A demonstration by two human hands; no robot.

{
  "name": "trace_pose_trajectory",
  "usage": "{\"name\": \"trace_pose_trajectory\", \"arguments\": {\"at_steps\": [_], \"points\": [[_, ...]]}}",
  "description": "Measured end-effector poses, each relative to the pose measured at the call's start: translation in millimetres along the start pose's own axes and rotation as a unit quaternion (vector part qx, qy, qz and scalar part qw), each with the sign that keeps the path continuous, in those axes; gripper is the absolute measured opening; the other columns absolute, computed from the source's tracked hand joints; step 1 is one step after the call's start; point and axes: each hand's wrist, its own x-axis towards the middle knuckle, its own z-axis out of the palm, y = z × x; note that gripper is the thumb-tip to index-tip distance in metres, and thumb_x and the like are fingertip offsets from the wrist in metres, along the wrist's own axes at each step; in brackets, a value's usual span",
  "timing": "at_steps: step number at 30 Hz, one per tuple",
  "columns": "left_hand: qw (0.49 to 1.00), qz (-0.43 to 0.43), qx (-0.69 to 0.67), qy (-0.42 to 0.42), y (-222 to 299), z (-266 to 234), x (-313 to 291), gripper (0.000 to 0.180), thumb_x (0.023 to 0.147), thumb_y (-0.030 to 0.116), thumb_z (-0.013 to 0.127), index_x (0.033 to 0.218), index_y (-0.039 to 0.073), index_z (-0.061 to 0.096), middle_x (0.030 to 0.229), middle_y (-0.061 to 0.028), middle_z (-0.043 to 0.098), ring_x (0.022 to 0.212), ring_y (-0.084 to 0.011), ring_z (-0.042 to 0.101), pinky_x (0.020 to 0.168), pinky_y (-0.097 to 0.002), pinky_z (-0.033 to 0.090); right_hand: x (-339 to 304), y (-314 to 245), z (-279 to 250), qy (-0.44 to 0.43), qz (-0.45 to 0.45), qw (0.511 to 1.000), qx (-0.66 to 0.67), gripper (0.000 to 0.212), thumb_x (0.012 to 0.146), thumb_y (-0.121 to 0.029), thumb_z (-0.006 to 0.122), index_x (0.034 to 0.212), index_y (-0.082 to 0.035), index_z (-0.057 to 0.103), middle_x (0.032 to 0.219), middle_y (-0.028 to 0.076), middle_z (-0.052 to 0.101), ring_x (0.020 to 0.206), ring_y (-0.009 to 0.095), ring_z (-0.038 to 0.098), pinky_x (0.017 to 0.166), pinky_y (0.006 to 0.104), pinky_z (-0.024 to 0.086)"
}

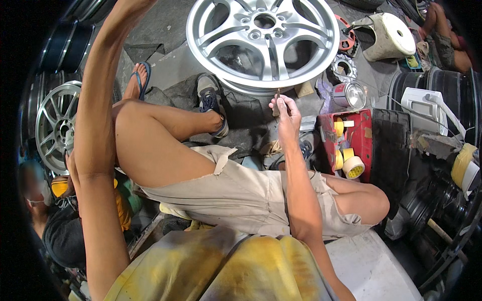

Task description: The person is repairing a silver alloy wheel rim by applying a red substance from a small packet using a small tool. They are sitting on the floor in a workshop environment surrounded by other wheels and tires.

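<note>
A silver multi-spoke car wheel rim (273,60) lies face up in front of me at the top of the view. My right hand (287,109) is closed at its near edge, pinching a small, thin dark tool (277,100) between thumb and fingers. The tool's tip points up at the wheel's lip; I cannot tell whether it touches. My left forearm (98,115) stretches up along the left side, and its hand lies beyond the top edge, out of sight.
Right of my knees stands a red open toolbox (359,135) with rolls of yellow tape (353,167). Beyond are a paint can (349,95) and a white plastic stool (389,37). Another wheel (57,128) stands at left near a person (63,236). A sandalled foot (140,80) rests left.
</note>
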Motion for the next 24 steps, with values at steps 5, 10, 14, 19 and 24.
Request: {"name": "trace_pose_trajectory", "arguments": {"at_steps": [5,10,14,19,24], "points": [[1.000,0.001,0.006,0.005,7,-8,-8,0.019,0.098,0.016,0.071,0.105,-0.001,0.072,0.094,-0.0084,0.076,0.083,-0.0160,0.074,0.077,-0.0300,0.062,6,-3,11,0.003,-0.019,1.000,0.018,0.019,0.106,-0.018,0.060,0.112,-0.002,0.068,0.102,0.003,0.070,0.097,0.010,0.062,0.093,0.0267,0.046],[1.000,-0.008,0.008,0.008,7,-5,-6,0.019,0.098,0.016,0.072,0.106,-0.001,0.072,0.094,-0.0080,0.075,0.082,-0.0157,0.074,0.076,-0.0298,0.062,3,2,19,0.008,-0.044,0.998,-0.049,0.016,0.105,-0.016,0.060,0.107,-0.003,0.070,0.097,0.001,0.070,0.091,0.008,0.060,0.085,0.0253,0.047],[1.000,0.004,0.005,0.001,2,-10,-3,0.019,0.098,0.015,0.072,0.106,-0.002,0.073,0.094,-0.0083,0.075,0.082,-0.0155,0.074,0.077,-0.0297,0.062,-6,-3,21,-0.005,-0.052,0.993,-0.104,0.018,0.105,-0.017,0.061,0.110,-0.002,0.069,0.096,0.003,0.071,0.085,0.008,0.063,0.078,0.0239,0.049],[1.000,0.003,0.011,0.009,6,-6,-4,0.018,0.097,0.014,0.072,0.105,-0.002,0.073,0.094,-0.0087,0.075,0.082,-0.0153,0.073,0.077,-0.0299,0.062,-9,-6,16,0.025,-0.033,0.999,-0.031,0.021,0.105,-0.018,0.060,0.115,0.000,0.069,0.099,0.006,0.072,0.089,0.011,0.067,0.081,0.0257,0.052],[1.000,0.013,-0.012,-0.002,0,-11,-2,0.019,0.097,0.015,0.073,0.105,-0.002,0.073,0.094,-0.0090,0.075,0.082,-0.0158,0.074,0.077,-0.0305,0.063,-4,-14,10,0.036,-0.001,0.999,-0.028,0.023,0.105,-0.019,0.061,0.116,0.000,0.069,0.098,0.006,0.072,0.087,0.012,0.068,0.081,0.0255,0.052]]}}
